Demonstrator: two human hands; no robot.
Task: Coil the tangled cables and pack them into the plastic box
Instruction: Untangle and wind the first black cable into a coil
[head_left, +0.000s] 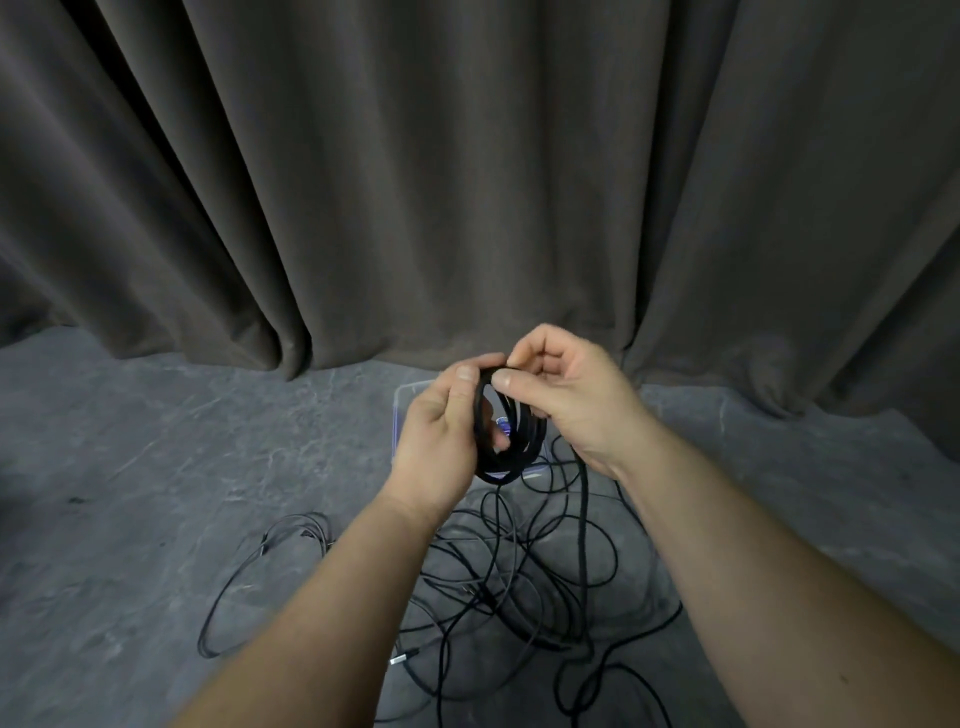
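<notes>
Nearest the camera, a tangle of loose black cables (519, 587) sprawls over the grey stone-patterned counter (156, 467), with a thinner cable (249, 561) looping out to the left and a silver plug (399, 660) lying by the left forearm. Above the tangle, the left hand (441, 441) grips one side of a black cable coil (506, 436), thumb laid along its upper edge. The right hand (566, 400) pinches the top of the coil between thumb and forefinger, and a thick cable strand hangs from it into the pile. Behind the hands stands the clear plastic box (402, 410), mostly hidden. Dark pleated curtains (467, 182) close off the back.
</notes>
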